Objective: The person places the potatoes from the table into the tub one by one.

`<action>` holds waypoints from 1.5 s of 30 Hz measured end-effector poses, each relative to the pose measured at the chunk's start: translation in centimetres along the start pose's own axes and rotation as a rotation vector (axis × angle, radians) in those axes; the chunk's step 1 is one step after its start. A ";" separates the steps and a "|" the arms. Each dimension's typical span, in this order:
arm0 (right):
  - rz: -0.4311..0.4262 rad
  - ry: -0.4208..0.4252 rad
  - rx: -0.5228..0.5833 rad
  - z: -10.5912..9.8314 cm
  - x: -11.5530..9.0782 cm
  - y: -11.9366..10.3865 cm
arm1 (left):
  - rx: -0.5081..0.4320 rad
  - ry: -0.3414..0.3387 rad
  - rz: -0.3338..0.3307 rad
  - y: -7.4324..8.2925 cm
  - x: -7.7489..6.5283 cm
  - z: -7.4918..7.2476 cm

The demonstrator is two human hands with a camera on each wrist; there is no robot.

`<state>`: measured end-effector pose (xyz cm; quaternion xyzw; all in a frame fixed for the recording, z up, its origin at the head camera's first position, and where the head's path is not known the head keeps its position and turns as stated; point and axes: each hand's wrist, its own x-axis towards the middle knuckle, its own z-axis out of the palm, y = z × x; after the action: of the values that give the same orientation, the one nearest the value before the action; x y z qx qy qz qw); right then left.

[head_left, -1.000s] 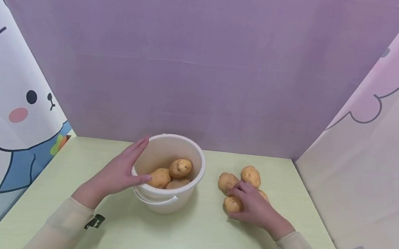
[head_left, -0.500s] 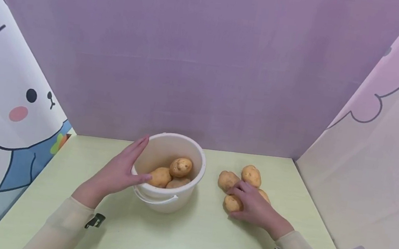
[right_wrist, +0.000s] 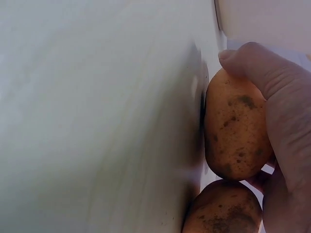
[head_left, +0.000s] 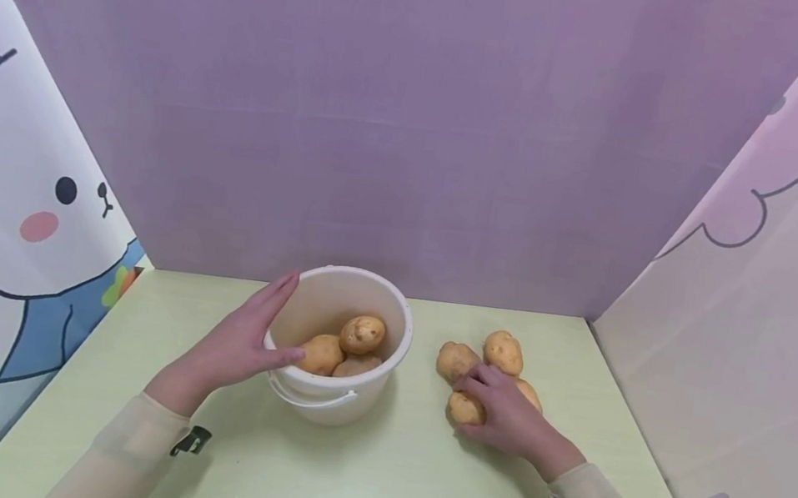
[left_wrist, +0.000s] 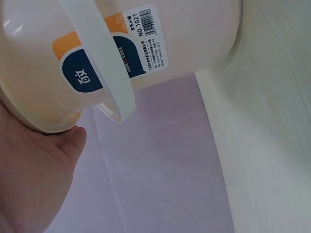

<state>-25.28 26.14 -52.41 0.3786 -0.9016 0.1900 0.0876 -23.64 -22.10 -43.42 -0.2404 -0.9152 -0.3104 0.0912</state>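
Note:
A white bucket [head_left: 365, 392] stands on the table with potatoes [head_left: 361, 335] inside. My left hand [head_left: 238, 343] rests against its left rim, fingers straight and thumb over the front of the rim. In the left wrist view, the bucket's handle [left_wrist: 104, 53] hangs across a label. To the right of the bucket, my right hand [head_left: 506, 410] holds a potato [head_left: 465, 408] at the table, thumb on its near end as the right wrist view shows. Close around that hand lie a browner potato [head_left: 456, 362], one behind [head_left: 503, 352] and one partly hidden potato [head_left: 528, 394].
The pale green table [head_left: 336, 493] meets a purple cloth wall [head_left: 385, 121] just behind the bucket. Printed side panels stand at left, with a rabbit [head_left: 30, 234], and at right [head_left: 759, 330]. Small black wrist cameras [head_left: 192, 440] sit on both sleeves.

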 end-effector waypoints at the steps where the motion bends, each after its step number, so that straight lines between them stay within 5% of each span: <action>1: 0.001 0.004 0.001 0.0 0.0 0.0 | 0.001 0.000 -0.001 0.0 0.0 0.0; 30: 0.037 0.019 0.092 -1.2 1.1 -1.0 | 0.009 -0.012 -0.010 0.3 0.1 -0.1; 45: 0.026 0.039 0.174 -3.3 3.3 -1.5 | 0.011 -0.005 -0.014 -0.1 0.2 0.0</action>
<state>-26.45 24.40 -48.03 0.3691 -0.8847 0.2760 0.0696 -23.86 -22.07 -43.44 -0.2344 -0.9187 -0.3055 0.0881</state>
